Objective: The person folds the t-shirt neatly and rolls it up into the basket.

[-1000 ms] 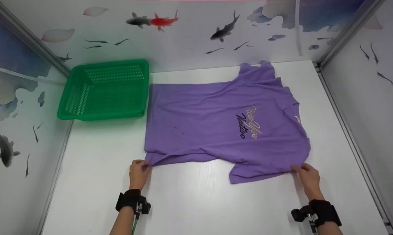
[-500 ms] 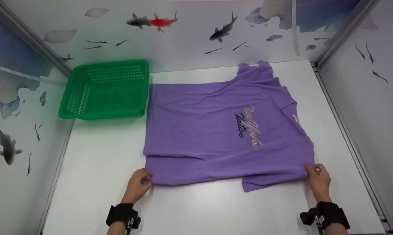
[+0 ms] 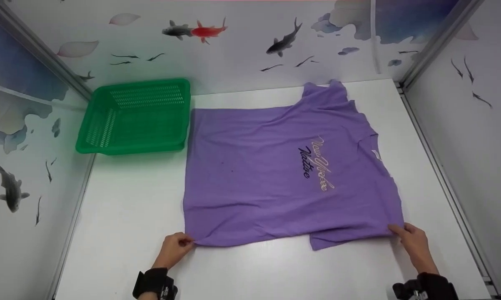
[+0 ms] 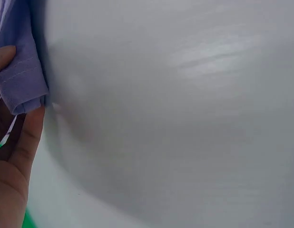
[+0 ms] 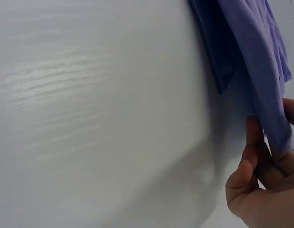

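Observation:
A purple T-shirt (image 3: 250, 166) lies spread sideways on the white table, its neckline to the right and its hem to the left. Yellow and black lettering runs across the chest. At the near hem corner my left hand (image 3: 174, 251) pinches the cloth between thumb and fingers; the left wrist view shows the stitched hem (image 4: 24, 80) in that grip. My right hand (image 3: 415, 246) pinches the near shoulder edge, and in the right wrist view the folded cloth (image 5: 266, 71) hangs between thumb and fingers. The near sleeve (image 3: 329, 241) pokes out from under the near edge, partly hidden.
A green plastic basket (image 3: 133, 150) with slotted walls stands at the back left, close to the shirt's hem. White table surface (image 3: 275, 271) shows in front of the shirt. Printed panels with fish enclose the back and both sides.
Both hands have drawn the shirt's near edge toward the front of the table, the right hand also shifting right. The fold along the near side has opened out and flattened.

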A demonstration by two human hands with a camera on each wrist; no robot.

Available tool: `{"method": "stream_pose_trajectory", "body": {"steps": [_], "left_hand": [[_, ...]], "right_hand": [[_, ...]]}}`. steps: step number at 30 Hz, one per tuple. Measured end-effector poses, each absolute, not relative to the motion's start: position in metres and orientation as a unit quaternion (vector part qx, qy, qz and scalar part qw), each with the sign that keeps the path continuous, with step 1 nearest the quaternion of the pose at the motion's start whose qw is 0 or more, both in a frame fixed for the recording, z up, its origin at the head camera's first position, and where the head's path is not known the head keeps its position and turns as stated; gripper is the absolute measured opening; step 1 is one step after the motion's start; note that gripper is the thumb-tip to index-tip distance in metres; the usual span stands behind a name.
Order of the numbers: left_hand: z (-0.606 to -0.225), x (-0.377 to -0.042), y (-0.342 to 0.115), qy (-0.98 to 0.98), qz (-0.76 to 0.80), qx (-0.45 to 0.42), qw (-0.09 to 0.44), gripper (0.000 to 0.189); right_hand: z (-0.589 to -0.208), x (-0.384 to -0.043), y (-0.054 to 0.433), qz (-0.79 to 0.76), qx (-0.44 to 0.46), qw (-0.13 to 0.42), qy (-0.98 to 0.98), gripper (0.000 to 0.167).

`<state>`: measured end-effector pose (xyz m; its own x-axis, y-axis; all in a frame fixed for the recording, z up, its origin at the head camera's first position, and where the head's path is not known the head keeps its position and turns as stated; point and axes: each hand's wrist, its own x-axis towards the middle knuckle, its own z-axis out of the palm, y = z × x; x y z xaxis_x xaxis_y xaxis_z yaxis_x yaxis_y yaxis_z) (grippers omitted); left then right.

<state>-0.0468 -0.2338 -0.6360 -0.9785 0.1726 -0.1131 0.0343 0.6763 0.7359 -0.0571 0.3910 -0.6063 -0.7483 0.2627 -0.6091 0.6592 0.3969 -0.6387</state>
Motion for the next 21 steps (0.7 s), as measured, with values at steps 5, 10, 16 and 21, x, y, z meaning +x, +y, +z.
{"method": "stream_pose_trajectory", "body": {"steps": [5,10,16,21], "left_hand": [[-0.635,-0.045,-0.236,0.909,0.403,0.056,0.086,0.005],[-0.633,-0.049,-0.233,0.905,0.411,0.049,0.099,0.006],[-0.627,-0.048,-0.232,0.897,0.426,0.039,0.111,0.006],[-0.622,-0.048,-0.232,0.899,0.426,0.018,0.103,0.007]], "right_hand": [[-0.605,-0.058,0.395,-0.477,0.286,0.202,0.806,0.075],[-0.603,-0.060,0.396,-0.502,0.300,0.201,0.786,0.077],[-0.596,-0.057,0.402,-0.534,0.289,0.219,0.764,0.060],[-0.596,-0.050,0.403,-0.554,0.300,0.190,0.753,0.025]]}}
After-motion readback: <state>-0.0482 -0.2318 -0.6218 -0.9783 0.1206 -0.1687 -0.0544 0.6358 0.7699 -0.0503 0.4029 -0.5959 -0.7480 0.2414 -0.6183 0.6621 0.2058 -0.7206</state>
